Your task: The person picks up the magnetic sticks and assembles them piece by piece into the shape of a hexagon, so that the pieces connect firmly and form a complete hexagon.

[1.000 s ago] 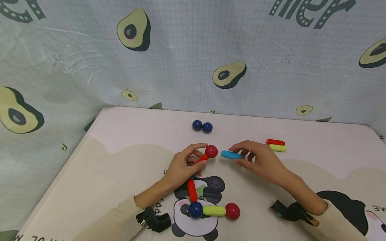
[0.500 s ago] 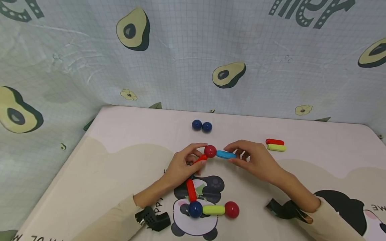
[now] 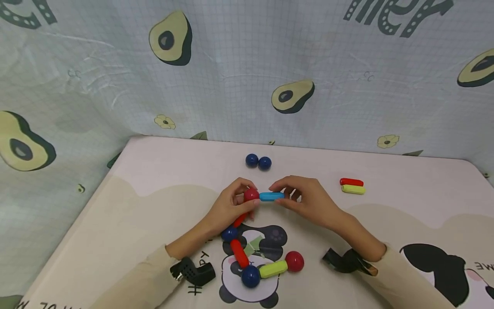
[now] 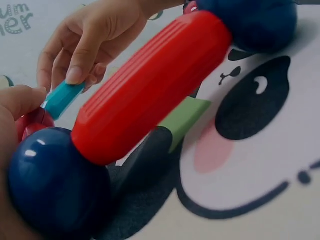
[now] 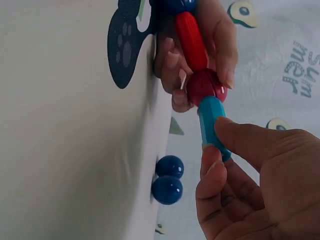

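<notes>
My left hand pinches a red ball between thumb and fingers. From that ball a chain runs down: a red rod, a dark blue ball, another red rod, a second dark blue ball, a yellow-green rod and an end red ball. My right hand pinches a light blue rod by its right end. In the right wrist view, the rod's other end touches the held red ball. Part of the upper red rod is behind the left fingers.
Two loose dark blue balls lie side by side farther back on the table. To the right, a red rod and a yellow-green rod lie together. Avocado-print cloth hangs behind the table.
The light blue rod came left to meet the red ball. Both hands then shifted left together, and the chain's middle swung left, with its yellow-green rod tilting.
</notes>
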